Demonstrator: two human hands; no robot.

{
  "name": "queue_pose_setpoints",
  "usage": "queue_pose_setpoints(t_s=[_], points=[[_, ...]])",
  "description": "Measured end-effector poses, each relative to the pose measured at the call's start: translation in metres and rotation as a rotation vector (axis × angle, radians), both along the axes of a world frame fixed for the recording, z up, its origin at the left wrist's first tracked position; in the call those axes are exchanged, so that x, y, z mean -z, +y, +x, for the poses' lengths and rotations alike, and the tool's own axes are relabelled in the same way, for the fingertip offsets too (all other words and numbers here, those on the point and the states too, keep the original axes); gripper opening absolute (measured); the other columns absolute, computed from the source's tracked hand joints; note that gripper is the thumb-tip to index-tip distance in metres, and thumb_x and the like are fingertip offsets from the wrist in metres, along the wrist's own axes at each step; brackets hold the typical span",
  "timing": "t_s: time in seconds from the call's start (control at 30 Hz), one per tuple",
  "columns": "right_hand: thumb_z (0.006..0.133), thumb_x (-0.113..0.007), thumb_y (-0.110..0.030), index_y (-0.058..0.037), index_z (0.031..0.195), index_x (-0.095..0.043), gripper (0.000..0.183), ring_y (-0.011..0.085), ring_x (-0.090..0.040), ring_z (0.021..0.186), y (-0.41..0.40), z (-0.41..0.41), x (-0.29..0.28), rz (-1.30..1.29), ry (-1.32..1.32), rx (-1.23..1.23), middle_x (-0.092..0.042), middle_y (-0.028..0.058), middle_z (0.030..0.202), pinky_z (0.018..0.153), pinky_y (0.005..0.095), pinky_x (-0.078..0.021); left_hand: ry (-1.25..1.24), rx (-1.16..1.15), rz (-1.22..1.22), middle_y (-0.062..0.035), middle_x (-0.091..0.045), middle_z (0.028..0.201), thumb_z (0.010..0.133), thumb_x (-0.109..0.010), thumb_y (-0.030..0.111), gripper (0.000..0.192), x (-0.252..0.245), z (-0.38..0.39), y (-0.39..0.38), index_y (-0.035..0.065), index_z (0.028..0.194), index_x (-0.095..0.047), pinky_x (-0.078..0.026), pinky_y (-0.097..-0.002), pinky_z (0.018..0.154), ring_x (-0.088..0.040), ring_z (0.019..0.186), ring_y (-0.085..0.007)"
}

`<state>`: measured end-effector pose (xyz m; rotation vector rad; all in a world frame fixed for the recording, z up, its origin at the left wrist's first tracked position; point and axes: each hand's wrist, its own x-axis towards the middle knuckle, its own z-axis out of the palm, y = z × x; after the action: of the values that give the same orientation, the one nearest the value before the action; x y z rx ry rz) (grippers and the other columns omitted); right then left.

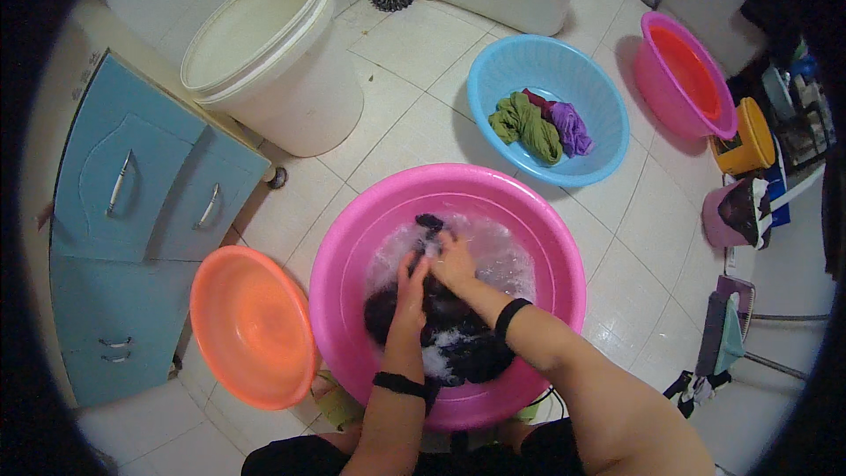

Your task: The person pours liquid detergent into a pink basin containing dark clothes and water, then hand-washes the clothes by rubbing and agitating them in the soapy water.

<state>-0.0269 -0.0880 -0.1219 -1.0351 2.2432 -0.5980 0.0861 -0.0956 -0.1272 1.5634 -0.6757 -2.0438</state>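
In front of me stands a large pink plastic basin [548, 211] with foamy water [505, 261] inside. A dark wet garment [462, 357] lies bunched in it, partly under the suds. My left hand [412, 284] grips a fold of this cloth near the middle of the basin. Close beside it, my right hand [455, 263] is bent over the same fold, its fingertips partly hidden by foam. One end of the cloth pokes up just beyond both hands. Each forearm wears a black band.
An orange basin [254, 330] stands left of the pink one. Beyond it are a blue cabinet [125, 291] and a tall white bucket [291, 106]. A light blue basin [486, 79] holds green, purple and dark red cloths [529, 125]. Another pink basin [644, 79] sits far right.
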Motion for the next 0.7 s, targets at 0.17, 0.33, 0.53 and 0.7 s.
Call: queue_pose_setpoints(t_s=[0.17, 0.33, 0.53, 0.7], points=[[0.083, -0.064, -0.039, -0.0161, 0.11, -0.059, 0.036, 0.042, -0.06, 0.097, 0.045, 0.024, -0.073, -0.107, -0.282, -0.382, -0.054, 0.021, 0.112, 0.081, 0.0504, -0.0497, 0.487, -0.225, 0.003, -0.007, -0.056, 0.121, 0.093, -0.055, 0.051, 0.056, -0.028, 0.017, -0.001, 0.014, 0.133, -0.045, -0.046, -0.0384, 0.09, -0.055, 0.108, -0.0235], [0.086, -0.059, -0.035, -0.0124, 0.1, -0.062, 0.027, 0.0394, -0.064, 0.082, 0.042, 0.038, -0.09, -0.261, -0.062, -0.42, -0.061, 0.0172, 0.094, 0.071, 0.0479, -0.0528, 0.266, -0.115, -0.285, -0.006, -0.061, 0.113, 0.096, -0.054, 0.043, 0.046, -0.024, 0.011, 0.009, 0.0102, 0.128, -0.049, -0.049, -0.0355, 0.084, -0.06, 0.095, -0.0206], [0.086, -0.059, -0.036, -0.0111, 0.088, -0.066, 0.026, 0.034, -0.064, 0.085, -0.024, -0.021, -0.031, -0.251, 0.282, -0.394, -0.064, 0.0122, 0.096, 0.072, 0.0482, -0.0514, 0.13, -0.342, 0.26, -0.0126, -0.053, 0.13, 0.095, -0.051, 0.041, 0.056, -0.022, -0.016, 0.003, 0.0029, 0.135, -0.046, -0.043, -0.0376, 0.098, -0.051, 0.118, -0.0265], [0.088, -0.057, -0.046, -0.0191, 0.122, -0.059, 0.043, 0.0302, -0.038, 0.13, -0.002, -0.019, -0.017, -0.1, 0.392, -0.176, -0.048, 0.01, 0.135, 0.102, 0.0609, -0.0287, -0.625, -0.077, -0.532, -0.0231, -0.037, 0.141, 0.09, -0.059, 0.02, 0.057, -0.017, -0.017, -0.003, 0.0009, 0.14, -0.04, -0.032, -0.0429, 0.107, -0.039, 0.129, -0.037]])
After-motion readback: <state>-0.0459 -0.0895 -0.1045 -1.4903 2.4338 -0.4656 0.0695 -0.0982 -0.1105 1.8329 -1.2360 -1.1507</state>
